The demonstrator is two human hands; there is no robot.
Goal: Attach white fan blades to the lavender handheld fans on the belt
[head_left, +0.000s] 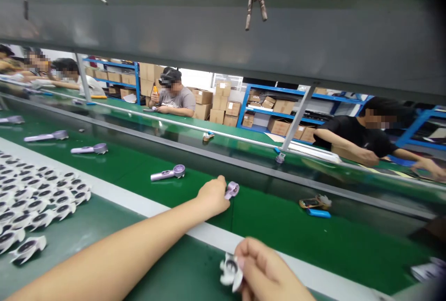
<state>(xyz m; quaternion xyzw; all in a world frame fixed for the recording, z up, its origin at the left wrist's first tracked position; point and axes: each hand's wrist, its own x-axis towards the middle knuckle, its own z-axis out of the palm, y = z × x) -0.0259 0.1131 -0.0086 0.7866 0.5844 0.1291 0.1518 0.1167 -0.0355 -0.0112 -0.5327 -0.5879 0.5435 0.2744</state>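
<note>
My left hand (212,197) reaches out over the green belt, its fingers closed around a light purple handheld fan body (232,190). Only the round head shows past the fingers; the handle is hidden by the hand. Close to me, my right hand (263,266) pinches a white fan blade wheel (230,271) by its edge, above the near side of the bench. Another purple fan body (167,173) lies on the belt just left of my left hand, its ring-shaped head pointing right.
Many white blade wheels (38,203) cover the bench at left. More fan bodies (89,148) lie along the belt. A blue battery (318,213) with wired parts sits to the right. A grey overhead panel (209,36) spans above. Co-workers (176,96) sit across the line.
</note>
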